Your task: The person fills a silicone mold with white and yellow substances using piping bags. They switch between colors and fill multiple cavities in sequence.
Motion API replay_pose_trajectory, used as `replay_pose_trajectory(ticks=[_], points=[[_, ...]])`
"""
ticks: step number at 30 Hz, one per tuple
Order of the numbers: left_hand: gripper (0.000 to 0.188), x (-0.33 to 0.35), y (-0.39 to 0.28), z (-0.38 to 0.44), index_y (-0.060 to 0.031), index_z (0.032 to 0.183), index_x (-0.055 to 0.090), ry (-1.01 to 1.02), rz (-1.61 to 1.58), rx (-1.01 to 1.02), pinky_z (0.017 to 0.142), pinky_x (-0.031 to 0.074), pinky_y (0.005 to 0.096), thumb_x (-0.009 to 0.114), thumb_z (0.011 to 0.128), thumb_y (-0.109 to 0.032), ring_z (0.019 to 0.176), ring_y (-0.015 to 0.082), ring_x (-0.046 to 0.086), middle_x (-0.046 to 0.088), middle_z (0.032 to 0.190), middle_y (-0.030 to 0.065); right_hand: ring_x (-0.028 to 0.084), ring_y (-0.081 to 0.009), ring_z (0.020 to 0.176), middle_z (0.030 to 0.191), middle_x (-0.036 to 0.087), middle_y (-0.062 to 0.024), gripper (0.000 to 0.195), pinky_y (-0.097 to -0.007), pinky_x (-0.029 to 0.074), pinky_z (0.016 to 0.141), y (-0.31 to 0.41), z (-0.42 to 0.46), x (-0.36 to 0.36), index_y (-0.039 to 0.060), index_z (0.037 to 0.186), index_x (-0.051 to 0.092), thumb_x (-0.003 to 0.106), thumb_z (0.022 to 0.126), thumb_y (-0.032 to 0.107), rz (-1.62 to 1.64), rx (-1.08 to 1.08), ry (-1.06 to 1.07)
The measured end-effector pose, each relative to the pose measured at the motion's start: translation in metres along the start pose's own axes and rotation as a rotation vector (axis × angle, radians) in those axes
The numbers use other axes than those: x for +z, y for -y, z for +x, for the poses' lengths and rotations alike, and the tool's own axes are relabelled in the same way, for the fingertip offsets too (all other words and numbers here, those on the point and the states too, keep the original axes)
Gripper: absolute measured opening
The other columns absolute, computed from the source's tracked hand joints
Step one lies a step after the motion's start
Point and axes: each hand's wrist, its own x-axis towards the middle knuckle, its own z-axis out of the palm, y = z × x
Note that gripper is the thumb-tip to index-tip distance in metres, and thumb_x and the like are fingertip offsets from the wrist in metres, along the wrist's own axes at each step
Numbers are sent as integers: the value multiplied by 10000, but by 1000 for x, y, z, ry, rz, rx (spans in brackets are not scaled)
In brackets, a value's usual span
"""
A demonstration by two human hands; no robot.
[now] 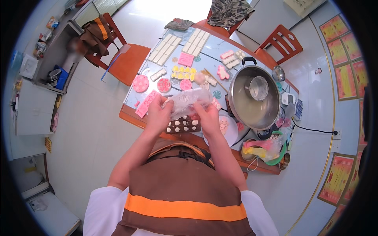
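Between my two hands a clear plastic bag [189, 98] is stretched above the near edge of the table. The fingers of my left hand [159, 113] pinch its left end, and my right hand [208, 115] grips its right side. Just below the bag lies a brown mold [184, 125] with white material in its cavities, partly hidden by my hands. A pink mold with number shapes [146, 103] lies left of my left hand. Beside my right wrist sits a white plate [231, 132] bearing pale pink pieces.
A large steel pot [254, 112] with pale liquid and a clear container [259, 88] stands at the right. Several filled molds, including a yellow one [183, 73] and a round pink one [141, 83], cover the table's middle. A green basin [277, 159] holds plastic bags. A cable [313, 129] runs to the wall.
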Motion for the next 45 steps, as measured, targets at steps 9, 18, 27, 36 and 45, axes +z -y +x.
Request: replay_pose_trajectory(ticks=[9, 18, 27, 36, 45], points=[[274, -10, -41, 13, -18, 952, 639, 79, 326, 97, 660, 503, 351, 699, 841, -261, 714, 199, 658, 687, 806, 93, 617, -95, 662, 799, 672, -48, 233, -250, 494, 585, 21, 26, 12, -33, 1077, 640, 681, 874, 74, -235, -177, 92], [264, -23, -51, 17, -46, 872, 610, -165, 716, 99, 642, 476, 443, 639, 853, -307, 715, 354, 647, 660, 731, 133, 577, -93, 623, 692, 632, -36, 346, -276, 467, 591, 35, 10, 0, -33, 1110, 648, 700, 791, 92, -558, -260, -47], [217, -26, -80, -2, -30, 806, 591, -165, 581, 258, 576, 461, 398, 675, 859, -223, 616, 318, 630, 633, 666, 137, 595, -136, 607, 690, 631, -55, 277, -296, 478, 597, 38, -24, 12, 41, 1071, 673, 717, 813, 130, -556, -385, -107], [190, -28, -73, -17, 13, 1021, 671, 43, 178, 146, 525, 413, 219, 688, 927, -151, 604, 53, 542, 644, 801, 12, 566, -132, 610, 716, 646, -50, 234, -305, 475, 600, 45, -32, 15, 22, 986, 706, 732, 868, 222, -462, -290, 30], [193, -19, -59, -67, 36, 1053, 696, -85, 288, 408, 541, 397, 210, 602, 996, -123, 656, 62, 524, 610, 776, 8, 610, -311, 659, 732, 588, -118, 94, -369, 476, 572, 16, -49, 23, 39, 837, 667, 684, 866, 127, -639, -769, -155]])
